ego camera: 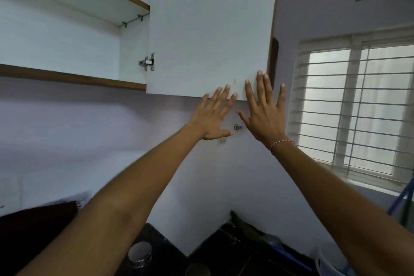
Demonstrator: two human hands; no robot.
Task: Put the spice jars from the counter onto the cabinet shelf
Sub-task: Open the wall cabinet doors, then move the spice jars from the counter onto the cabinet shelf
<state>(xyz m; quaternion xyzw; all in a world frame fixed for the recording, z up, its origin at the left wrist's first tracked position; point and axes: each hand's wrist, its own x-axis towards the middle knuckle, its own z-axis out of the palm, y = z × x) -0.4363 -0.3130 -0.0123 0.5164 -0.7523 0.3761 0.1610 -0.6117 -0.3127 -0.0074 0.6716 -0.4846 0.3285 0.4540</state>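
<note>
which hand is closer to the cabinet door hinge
Left. The left hand reaches the open door's lower edge, right of and below the hinge; the right hand is farther right, at the door's corner.

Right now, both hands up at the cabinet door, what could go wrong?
1. Left hand and right hand are flat by the cabinet door lower corner; fingers could get pinched if it swings.
2. The steel jar sits on the counter under the left forearm; lowering the arms blind could knock it over.
</note>
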